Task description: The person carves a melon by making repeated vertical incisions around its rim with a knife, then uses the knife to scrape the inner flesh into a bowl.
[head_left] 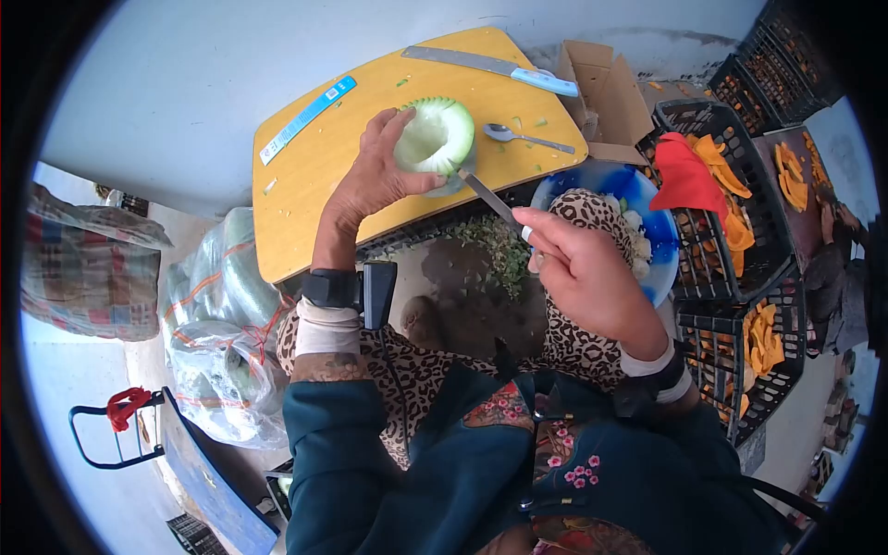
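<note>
A hollowed pale green melon [451, 118] stands upright on the yellow table [314, 199], its rim cut in notches. My left hand [375, 171] is wrapped around its left side, with the thumb near the front. My right hand [587, 273] grips a small knife [487, 197] whose tip is at the melon's lower right rim. To the right of the melon lies a metal spoon [527, 138]. A long knife with a pale blue handle [546, 81] lies at the table's back edge, and a blue and white strip [308, 120] is at the left.
A blue and white basin [659, 242] with pale pieces is by my right knee. Black crates [735, 319] with orange slices and a red cloth [689, 178] stand at the right, below an open cardboard box [606, 92]. Plastic-bagged melons [227, 324] are at left. Another person's hand [842, 220] shows far right.
</note>
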A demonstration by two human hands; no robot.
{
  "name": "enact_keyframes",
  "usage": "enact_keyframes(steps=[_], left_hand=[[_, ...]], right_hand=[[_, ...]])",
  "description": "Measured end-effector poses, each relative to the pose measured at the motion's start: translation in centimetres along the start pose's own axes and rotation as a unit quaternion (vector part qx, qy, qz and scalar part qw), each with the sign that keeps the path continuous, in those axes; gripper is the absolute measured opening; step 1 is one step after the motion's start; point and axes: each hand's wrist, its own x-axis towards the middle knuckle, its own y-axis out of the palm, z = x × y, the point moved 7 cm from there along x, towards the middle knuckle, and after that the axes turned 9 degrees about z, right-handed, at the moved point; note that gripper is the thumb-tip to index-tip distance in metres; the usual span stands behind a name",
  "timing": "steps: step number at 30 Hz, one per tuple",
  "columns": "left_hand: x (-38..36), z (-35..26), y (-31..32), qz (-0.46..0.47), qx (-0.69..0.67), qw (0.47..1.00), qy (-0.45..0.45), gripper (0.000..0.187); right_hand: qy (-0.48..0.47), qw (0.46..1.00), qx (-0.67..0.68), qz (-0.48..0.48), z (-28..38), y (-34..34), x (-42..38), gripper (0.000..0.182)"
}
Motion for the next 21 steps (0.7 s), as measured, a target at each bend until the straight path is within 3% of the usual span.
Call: enact_keyframes(steps=[2,8,14,21], left_hand=[[-0.1,-0.1,0.0,-0.002,-0.006,1.000,0.002,0.109],[-0.4,-0.2,0.0,-0.006,0.019,1.000,-0.002,0.108],[-0.3,0.0,-0.1,-0.014,0.010,1.000,0.005,0.107],[-0.4,-0.3,-0.1,-0.006,0.015,1.000,0.017,0.111]], right_hand=[[-0.111,0.986,-0.104,-0.066,1.7,0.2,-0.3,0.052],[-0.063,0.977,-0.184,-0.082,2.8,1.7,0.1,0.051],[-0.133,0.979,-0.112,-0.106,1.3,2.1,1.6,0.052],[-0.086,0.994,-0.029,-0.063,0.0,1.2,0.9,0.049]])
